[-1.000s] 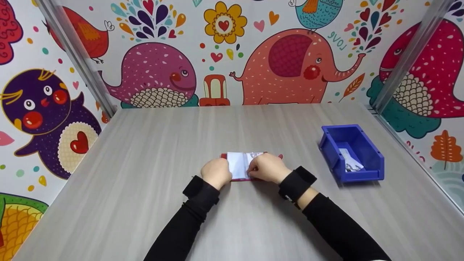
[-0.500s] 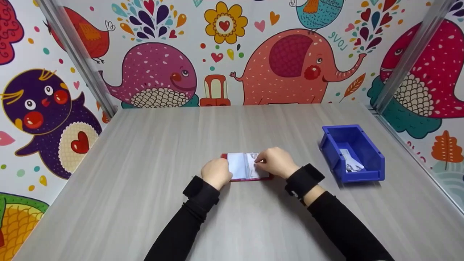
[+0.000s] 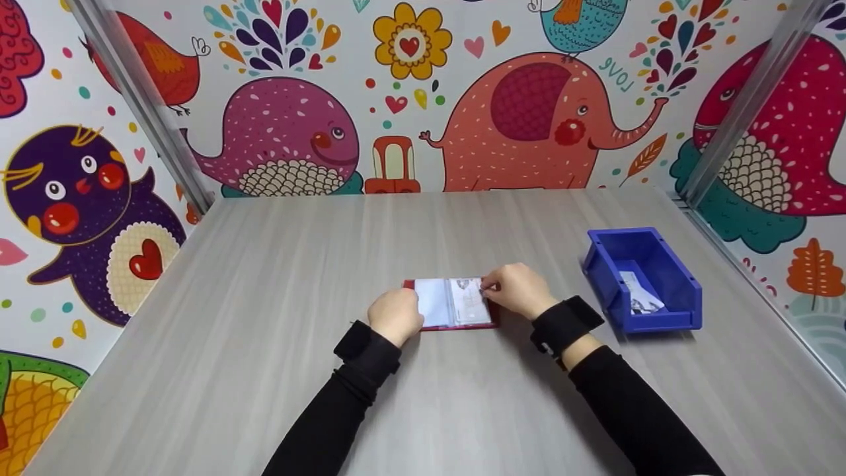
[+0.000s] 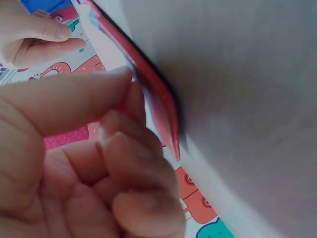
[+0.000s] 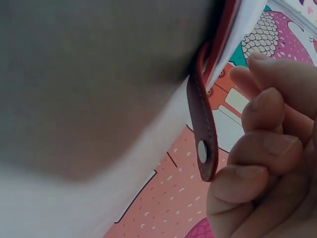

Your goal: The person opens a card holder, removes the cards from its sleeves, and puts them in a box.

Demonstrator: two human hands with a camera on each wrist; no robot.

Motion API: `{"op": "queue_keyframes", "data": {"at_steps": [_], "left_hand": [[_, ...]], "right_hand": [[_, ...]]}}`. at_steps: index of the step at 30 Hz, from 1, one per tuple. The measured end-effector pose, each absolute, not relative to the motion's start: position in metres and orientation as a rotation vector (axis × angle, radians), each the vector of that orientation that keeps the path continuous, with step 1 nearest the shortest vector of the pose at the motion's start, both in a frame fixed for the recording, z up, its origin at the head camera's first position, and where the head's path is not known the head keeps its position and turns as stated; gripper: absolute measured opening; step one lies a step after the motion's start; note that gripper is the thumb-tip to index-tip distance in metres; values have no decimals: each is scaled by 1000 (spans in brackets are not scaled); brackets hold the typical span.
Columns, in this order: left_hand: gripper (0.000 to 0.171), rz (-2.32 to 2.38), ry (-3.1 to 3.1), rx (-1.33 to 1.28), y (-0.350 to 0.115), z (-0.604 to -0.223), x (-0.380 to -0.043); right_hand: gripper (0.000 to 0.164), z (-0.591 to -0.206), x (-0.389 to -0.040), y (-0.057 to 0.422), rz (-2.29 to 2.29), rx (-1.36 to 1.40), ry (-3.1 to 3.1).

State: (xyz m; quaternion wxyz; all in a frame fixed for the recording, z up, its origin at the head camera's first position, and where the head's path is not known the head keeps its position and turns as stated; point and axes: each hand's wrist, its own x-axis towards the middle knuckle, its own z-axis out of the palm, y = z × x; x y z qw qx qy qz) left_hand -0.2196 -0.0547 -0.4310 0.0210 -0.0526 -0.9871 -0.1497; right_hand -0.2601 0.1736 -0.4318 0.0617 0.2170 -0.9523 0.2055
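A red card holder (image 3: pixel 494 322) lies open on the table, a pale leaf on its left side and a clear sleeve with a printed white card (image 3: pixel 469 305) on its right. My left hand (image 3: pixel 394 316) pinches the holder's left edge between thumb and index finger, the other fingers curled under. At the upper right edge of the card is my right hand (image 3: pixel 519 291), with thumb and index finger slightly parted and nothing gripped between them. In the right wrist view, the holder's dark red strap (image 5: pixel 202 124) with a metal snap hangs beside the loosely curled fingers.
A blue bin (image 3: pixel 661 322) stands to the right, with printed white cards (image 3: pixel 640 294) inside. Printed panels with cartoon animals (image 3: pixel 522 125) close off the table's (image 3: pixel 297 264) back and sides, and metal posts (image 3: pixel 753 106) mark the corners.
My right hand has moved right and slightly away from me across the right-hand sleeve, uncovering the printed card. My left hand has stayed on the holder's left edge.
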Motion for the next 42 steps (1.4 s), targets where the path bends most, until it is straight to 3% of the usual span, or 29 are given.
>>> {"op": "queue_keyframes", "data": {"at_steps": [31, 42], "left_hand": [[6, -410, -3082, -184, -51, -427, -220], [21, -598, -2979, -282, -30, -425, -222]], "right_hand": [[16, -432, -261, 172, 541, 618, -2985], [14, -433, -262, 171, 535, 623, -2981]]}}
